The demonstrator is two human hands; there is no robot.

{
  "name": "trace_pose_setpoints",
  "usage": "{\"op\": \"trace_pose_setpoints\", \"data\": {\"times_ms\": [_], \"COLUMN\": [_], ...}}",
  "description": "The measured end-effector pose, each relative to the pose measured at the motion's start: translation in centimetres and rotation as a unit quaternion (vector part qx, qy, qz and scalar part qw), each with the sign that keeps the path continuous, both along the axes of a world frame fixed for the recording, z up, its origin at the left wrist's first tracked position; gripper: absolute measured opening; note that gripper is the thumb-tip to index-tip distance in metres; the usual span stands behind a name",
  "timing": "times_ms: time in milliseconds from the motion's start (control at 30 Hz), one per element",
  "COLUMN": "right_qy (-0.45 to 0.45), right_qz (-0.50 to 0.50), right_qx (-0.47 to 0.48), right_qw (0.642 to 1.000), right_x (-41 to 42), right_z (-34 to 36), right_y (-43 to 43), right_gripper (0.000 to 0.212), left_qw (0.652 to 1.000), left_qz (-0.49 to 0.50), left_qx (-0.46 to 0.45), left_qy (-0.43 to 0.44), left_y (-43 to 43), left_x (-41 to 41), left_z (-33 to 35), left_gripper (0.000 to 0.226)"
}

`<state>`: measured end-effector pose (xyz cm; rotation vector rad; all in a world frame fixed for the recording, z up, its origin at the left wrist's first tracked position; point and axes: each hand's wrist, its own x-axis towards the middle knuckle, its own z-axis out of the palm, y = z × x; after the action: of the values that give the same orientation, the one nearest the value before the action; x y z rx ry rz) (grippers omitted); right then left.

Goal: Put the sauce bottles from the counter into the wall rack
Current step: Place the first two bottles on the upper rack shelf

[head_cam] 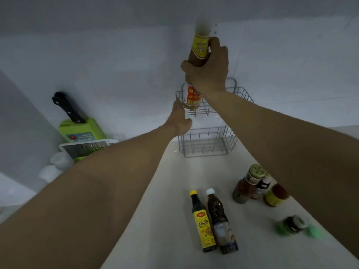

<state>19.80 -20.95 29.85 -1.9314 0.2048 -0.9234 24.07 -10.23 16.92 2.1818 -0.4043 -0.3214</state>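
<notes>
A tall sauce bottle [200, 47] with a yellow neck label and a red-and-white body label is upright, its base inside the upper basket of the grey wire wall rack [242, 94]. My right hand [207, 70] is shut around its neck and shoulder. My left hand [179, 118] touches the upper basket's left front edge, fingers extended. The lower basket [206, 141] holds nothing. On the white counter [155, 210] stand a dark bottle with a yellow cap [203, 222] and a brown bottle with a white cap [220, 220], side by side.
A group of jars and short bottles [252, 185] stands at the right, partly behind my right forearm. A blurred green-lidded jar [291, 225] sits nearer. At the left are a green board [81, 131] with a black-handled knife [68, 107], and a white grater [87, 147].
</notes>
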Motion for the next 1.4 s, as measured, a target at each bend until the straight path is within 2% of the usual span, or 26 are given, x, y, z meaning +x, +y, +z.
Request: {"op": "trace_pose_setpoints", "data": {"times_ms": [133, 467, 700, 833, 1033, 1400], "right_qy": [0.017, 0.079, 0.12, 0.153, 0.217, 0.227], "right_qz": [0.006, 0.05, 0.045, 0.075, 0.12, 0.121], "right_qx": [-0.018, -0.05, -0.053, -0.045, -0.035, -0.038], "right_qw": [1.0, 0.994, 0.99, 0.984, 0.968, 0.966], "right_x": [1.9, 4.2, 4.8, 4.6, 2.3, 2.3], "right_z": [-0.8, -2.5, -4.2, -5.1, -8.6, -8.3], "right_y": [0.2, 0.9, 0.5, 0.4, -0.6, -0.6], "right_gripper": [0.057, 0.058, 0.06, 0.073, 0.06, 0.066], "left_qw": [0.999, 0.999, 0.997, 0.997, 0.999, 1.0], "left_qz": [-0.01, -0.003, -0.005, -0.009, -0.024, -0.014], "left_qx": [0.033, -0.016, -0.02, -0.024, -0.029, -0.008], "left_qy": [0.015, 0.052, 0.076, 0.072, 0.021, 0.009], "left_y": [0.2, 0.9, 0.8, 0.8, 1.2, 1.0], "left_x": [-1.9, -1.9, -2.1, -2.2, -2.4, -2.4], "left_z": [1.5, 1.5, 2.0, 2.1, 2.4, 2.4], "left_gripper": [0.103, 0.094, 0.096, 0.096, 0.091, 0.089]}}
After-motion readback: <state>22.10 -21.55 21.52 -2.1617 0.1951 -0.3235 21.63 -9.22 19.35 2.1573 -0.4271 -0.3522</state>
